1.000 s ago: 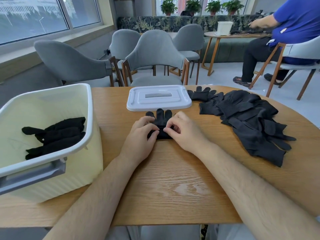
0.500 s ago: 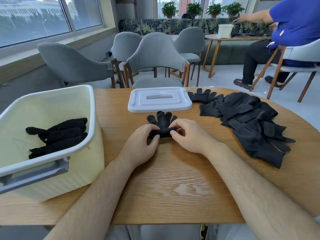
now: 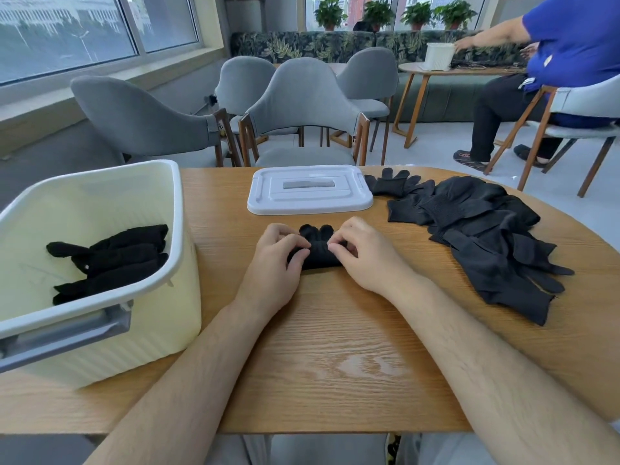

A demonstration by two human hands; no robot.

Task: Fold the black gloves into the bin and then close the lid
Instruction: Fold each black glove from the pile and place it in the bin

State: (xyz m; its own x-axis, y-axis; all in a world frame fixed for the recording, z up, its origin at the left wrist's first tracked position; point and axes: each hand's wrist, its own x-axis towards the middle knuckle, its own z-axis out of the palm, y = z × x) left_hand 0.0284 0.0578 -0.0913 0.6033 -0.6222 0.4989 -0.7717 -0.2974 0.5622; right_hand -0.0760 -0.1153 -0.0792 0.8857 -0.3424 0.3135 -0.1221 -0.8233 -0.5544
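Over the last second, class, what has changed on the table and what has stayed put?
The left hand and right hand keep pinching the glove and have folded it tighter, so less of its fingers pokes out. The bin, the lid and the glove pile stayed put.

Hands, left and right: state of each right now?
Left hand: fingers curled, pinching the black glove.
Right hand: fingers curled, pinching the same glove.
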